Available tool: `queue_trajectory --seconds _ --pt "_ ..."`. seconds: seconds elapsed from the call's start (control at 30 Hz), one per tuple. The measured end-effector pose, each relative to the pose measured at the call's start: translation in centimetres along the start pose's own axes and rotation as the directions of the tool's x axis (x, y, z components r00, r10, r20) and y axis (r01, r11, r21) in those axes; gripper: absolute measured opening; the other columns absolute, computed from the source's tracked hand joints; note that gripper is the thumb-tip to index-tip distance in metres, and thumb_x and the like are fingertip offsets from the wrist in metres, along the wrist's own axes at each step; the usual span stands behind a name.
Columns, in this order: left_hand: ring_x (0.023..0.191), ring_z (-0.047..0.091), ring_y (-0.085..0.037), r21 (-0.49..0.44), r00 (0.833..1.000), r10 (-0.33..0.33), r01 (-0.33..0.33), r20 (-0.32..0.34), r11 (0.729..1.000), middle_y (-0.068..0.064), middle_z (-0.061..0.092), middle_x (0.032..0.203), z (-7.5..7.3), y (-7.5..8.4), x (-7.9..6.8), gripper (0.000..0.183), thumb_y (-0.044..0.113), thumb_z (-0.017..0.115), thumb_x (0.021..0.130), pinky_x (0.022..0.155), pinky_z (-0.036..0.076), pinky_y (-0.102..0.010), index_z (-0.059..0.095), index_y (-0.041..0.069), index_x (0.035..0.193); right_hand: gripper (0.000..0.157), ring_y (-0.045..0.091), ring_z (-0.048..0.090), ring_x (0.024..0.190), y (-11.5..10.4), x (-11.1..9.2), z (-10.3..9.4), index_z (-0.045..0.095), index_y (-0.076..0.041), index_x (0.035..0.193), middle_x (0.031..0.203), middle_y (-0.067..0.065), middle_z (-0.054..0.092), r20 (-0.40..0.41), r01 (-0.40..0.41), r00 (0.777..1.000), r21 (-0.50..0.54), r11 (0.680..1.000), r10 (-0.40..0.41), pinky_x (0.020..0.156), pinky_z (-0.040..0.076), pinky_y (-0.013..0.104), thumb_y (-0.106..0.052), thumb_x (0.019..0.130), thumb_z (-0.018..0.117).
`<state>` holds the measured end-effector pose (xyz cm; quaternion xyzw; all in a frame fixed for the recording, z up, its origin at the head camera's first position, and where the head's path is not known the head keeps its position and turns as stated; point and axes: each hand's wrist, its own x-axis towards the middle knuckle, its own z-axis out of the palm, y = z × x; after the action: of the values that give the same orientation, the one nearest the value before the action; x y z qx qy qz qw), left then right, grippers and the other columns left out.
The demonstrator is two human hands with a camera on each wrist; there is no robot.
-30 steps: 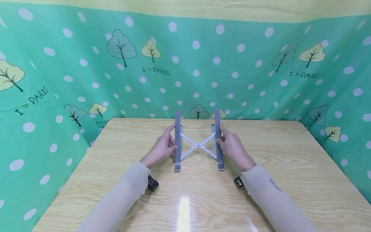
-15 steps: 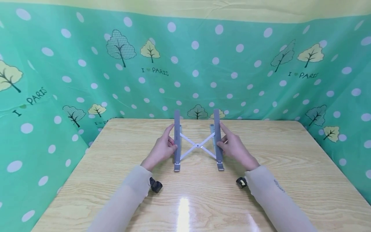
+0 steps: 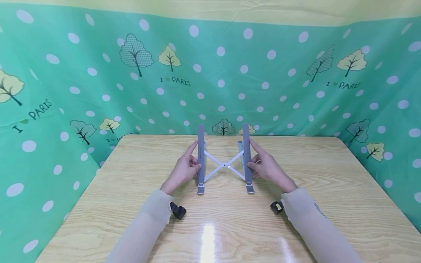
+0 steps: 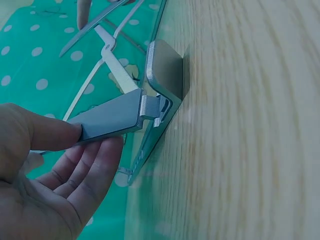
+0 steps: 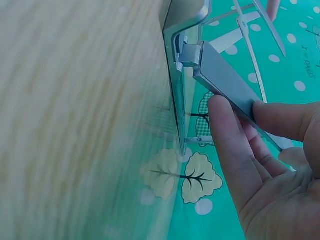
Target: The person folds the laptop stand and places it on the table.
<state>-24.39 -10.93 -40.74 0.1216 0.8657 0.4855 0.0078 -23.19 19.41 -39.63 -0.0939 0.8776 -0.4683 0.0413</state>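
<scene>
Both the left sleeve (image 3: 141,226) and the right sleeve (image 3: 315,223) have shifted slightly rightward, while the folding stand (image 3: 224,165) remains between the two grips on the wooden surface (image 3: 236,223). The left grip (image 3: 182,170) clamps the left rail (image 3: 201,153) between thumb and fingers; the right grip (image 3: 268,168) likewise clamps the right rail (image 3: 246,153), crossed arms (image 3: 215,171) spanning between them.

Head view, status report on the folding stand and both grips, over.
Left-hand grip pinching left bar; right-hand grip pinching right bar. Stand spread open on table. No obstruction visible.
</scene>
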Motion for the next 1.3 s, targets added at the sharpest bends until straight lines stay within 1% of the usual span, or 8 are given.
queue_trajectory --seconds 0.2,0.47,0.6,0.73,0.93,1.07,1.3 --pt "0.069 0.059 -0.020 -0.013 1.000 -0.001 0.002 0.013 1.000 -0.010 0.060 0.084 -0.10 -0.17 0.08 0.093 -0.008 0.064 0.084 0.058 0.056 -0.031 0.017 0.030 0.154 0.093 0.027 0.065 0.071 0.01 0.00 -0.03 0.006 -0.043 0.152 0.089 0.017 0.058 0.007 -0.025 1.000 0.004 1.000 0.025 0.059 0.058 0.038 0.003 0.090 0.058" --pt "0.070 0.060 -0.020 -0.057 0.999 -0.001 0.003 0.048 0.998 -0.016 0.060 0.087 -0.34 -0.24 -0.02 0.094 -0.012 0.062 0.082 0.060 0.058 -0.037 0.017 0.031 0.154 0.093 0.028 0.065 0.073 -0.05 -0.26 0.06 0.005 -0.043 0.152 0.088 0.017 0.057 0.017 -0.034 0.999 0.012 0.999 0.033 0.060 0.059 0.038 0.003 0.090 0.057" --pt "0.068 0.059 -0.020 -0.049 0.999 -0.006 0.009 0.048 0.999 -0.015 0.060 0.085 -0.38 -0.26 -0.02 0.094 -0.011 0.063 0.083 0.060 0.058 -0.037 0.018 0.031 0.154 0.097 0.028 0.065 0.072 0.09 -0.26 0.00 0.004 -0.045 0.150 0.088 0.018 0.057 0.033 -0.034 0.999 0.029 0.999 0.033 0.060 0.059 0.039 0.006 0.089 0.059" --pt "0.067 0.059 -0.020 -0.034 0.999 -0.017 0.018 0.046 0.999 -0.011 0.060 0.081 -0.52 -0.27 -0.08 0.094 -0.008 0.064 0.084 0.060 0.058 -0.038 0.018 0.036 0.153 0.099 0.030 0.065 0.072 0.17 -0.20 -0.04 0.004 -0.046 0.150 0.087 0.018 0.056 0.055 -0.046 0.998 0.047 0.998 0.043 0.060 0.059 0.040 0.007 0.088 0.060" --pt "0.070 0.061 -0.027 -0.035 0.997 -0.038 0.041 0.068 0.999 -0.011 0.059 0.081 -0.82 0.03 -0.20 0.095 -0.008 0.064 0.085 0.060 0.058 -0.039 0.017 0.042 0.151 0.098 0.030 0.065 0.072 0.17 -0.17 0.04 0.004 -0.046 0.150 0.086 0.018 0.057 0.056 -0.051 0.997 0.045 0.998 0.049 0.060 0.059 0.040 0.006 0.088 0.060" --pt "0.070 0.062 -0.029 -0.035 0.997 -0.042 0.045 0.066 0.998 -0.011 0.059 0.080 -0.82 0.06 -0.23 0.095 -0.008 0.064 0.085 0.059 0.058 -0.038 0.018 0.041 0.151 0.098 0.029 0.065 0.070 0.15 -0.16 0.05 0.005 -0.045 0.151 0.085 0.017 0.058 0.050 -0.054 0.997 0.043 0.998 0.051 0.059 0.058 0.039 0.006 0.088 0.060" --pt "0.068 0.062 -0.026 -0.034 0.998 -0.040 0.042 0.052 0.999 -0.011 0.060 0.080 -0.71 0.08 -0.22 0.094 -0.007 0.065 0.085 0.058 0.058 -0.037 0.019 0.041 0.150 0.099 0.029 0.065 0.069 0.01 -0.21 0.04 0.005 -0.047 0.150 0.084 0.018 0.058 0.047 -0.059 0.997 0.052 0.997 0.057 0.059 0.058 0.040 0.006 0.087 0.061"
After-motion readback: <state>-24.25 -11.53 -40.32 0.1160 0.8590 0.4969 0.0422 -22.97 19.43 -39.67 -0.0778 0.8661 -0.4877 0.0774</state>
